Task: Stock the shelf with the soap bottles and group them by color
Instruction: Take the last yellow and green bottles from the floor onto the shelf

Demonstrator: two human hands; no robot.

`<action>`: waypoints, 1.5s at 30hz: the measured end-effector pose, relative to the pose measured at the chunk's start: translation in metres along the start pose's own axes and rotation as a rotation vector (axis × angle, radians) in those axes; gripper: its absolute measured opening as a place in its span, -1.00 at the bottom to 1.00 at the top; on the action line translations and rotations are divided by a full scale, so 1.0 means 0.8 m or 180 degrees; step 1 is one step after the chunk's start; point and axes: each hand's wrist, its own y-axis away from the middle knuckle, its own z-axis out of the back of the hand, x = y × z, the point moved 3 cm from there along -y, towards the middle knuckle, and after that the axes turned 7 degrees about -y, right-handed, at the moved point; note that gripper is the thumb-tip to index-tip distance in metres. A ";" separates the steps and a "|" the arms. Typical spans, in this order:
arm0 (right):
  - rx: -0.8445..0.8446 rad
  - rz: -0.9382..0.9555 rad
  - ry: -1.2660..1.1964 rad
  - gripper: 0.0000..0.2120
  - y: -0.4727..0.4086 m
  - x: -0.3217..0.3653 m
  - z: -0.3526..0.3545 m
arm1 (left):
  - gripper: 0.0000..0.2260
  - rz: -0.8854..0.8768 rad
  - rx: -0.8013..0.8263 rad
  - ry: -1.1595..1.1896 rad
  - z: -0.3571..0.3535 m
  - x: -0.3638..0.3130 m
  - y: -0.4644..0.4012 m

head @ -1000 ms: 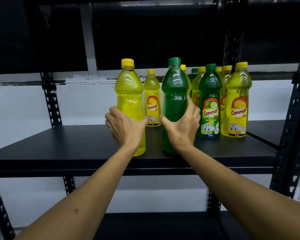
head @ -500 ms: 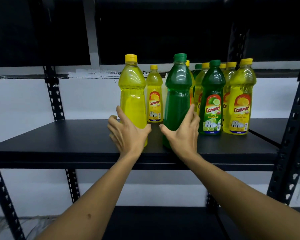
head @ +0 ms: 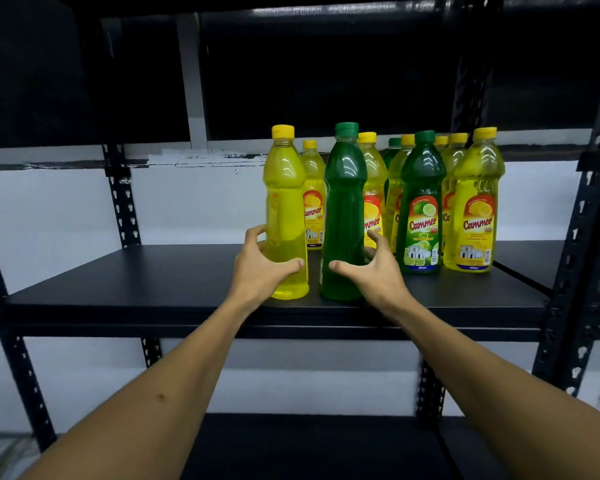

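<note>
Two bottles with their labels turned away stand upright near the front of the black shelf [head: 153,282]: a yellow soap bottle [head: 284,202] and, right beside it, a green soap bottle [head: 345,202]. My left hand [head: 260,268] cups loosely around the yellow bottle's lower part, fingers spread. My right hand [head: 374,271] curves around the green bottle's base with its thumb in front and its fingers apart on the right. Neither bottle is lifted.
To the right and behind stand several labelled bottles, mixed in colour: a green lime one [head: 420,220], a yellow one [head: 475,220], a small-looking yellow one [head: 313,188] at the back. Black perforated uprights [head: 575,237] frame the shelf. The shelf's left half is bare.
Both hands have loosened from a firm hold on the two bottles and slid lower and back. The bottles now stand on the shelf. The camera has shifted a little.
</note>
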 end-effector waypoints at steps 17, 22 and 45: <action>-0.0088 -0.0122 0.0046 -0.18 0.003 -0.001 0.001 | -0.42 -0.0159 -0.0323 -0.0035 -0.003 0.015 0.013; 0.0154 -0.0487 -0.0634 -0.30 0.005 0.001 0.012 | -0.59 -0.0118 -0.0052 0.0432 -0.001 0.018 0.008; -0.0210 -0.0369 0.0347 -0.32 -0.004 -0.013 -0.002 | -0.24 0.0452 -0.0192 -0.0448 -0.010 0.030 -0.005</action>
